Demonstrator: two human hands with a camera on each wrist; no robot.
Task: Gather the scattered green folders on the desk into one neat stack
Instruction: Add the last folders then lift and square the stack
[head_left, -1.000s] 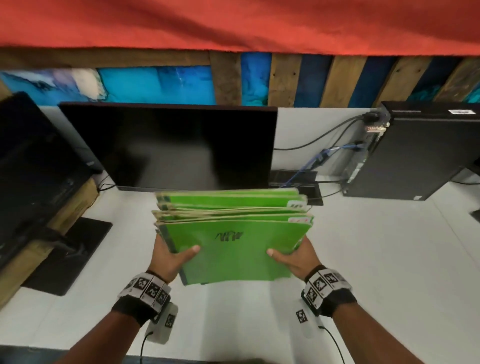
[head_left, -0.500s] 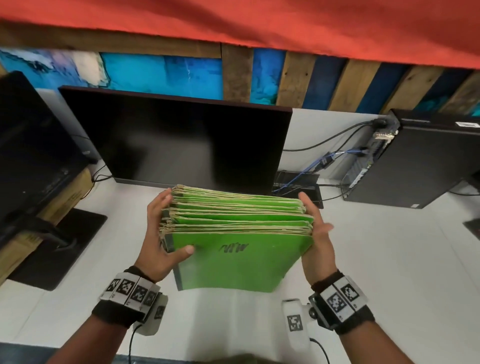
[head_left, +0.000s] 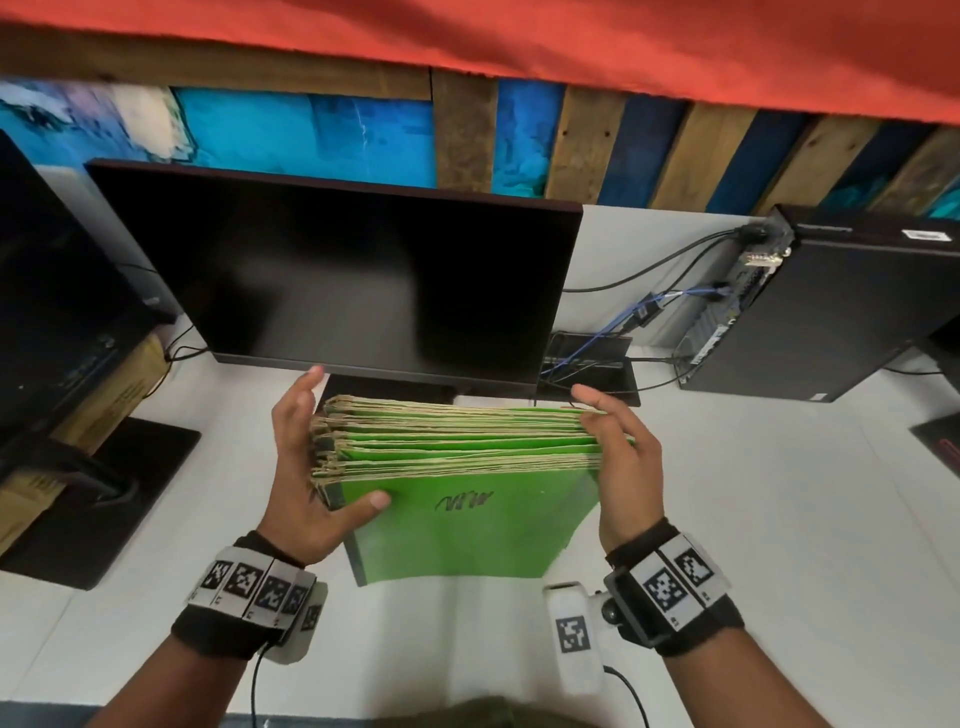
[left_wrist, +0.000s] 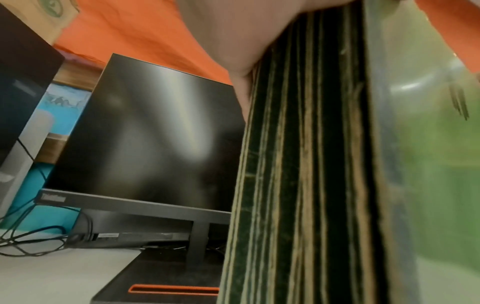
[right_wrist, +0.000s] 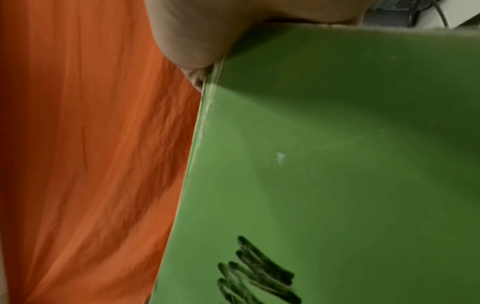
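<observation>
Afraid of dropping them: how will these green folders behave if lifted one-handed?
Probably heavy: many folders are packed together, with the left hand and right hand both bracing them. Likely to slide apart, as their worn edges sit uneven.

Black monitor (head_left: 363, 280), computer tower (head_left: 831, 317)
</observation>
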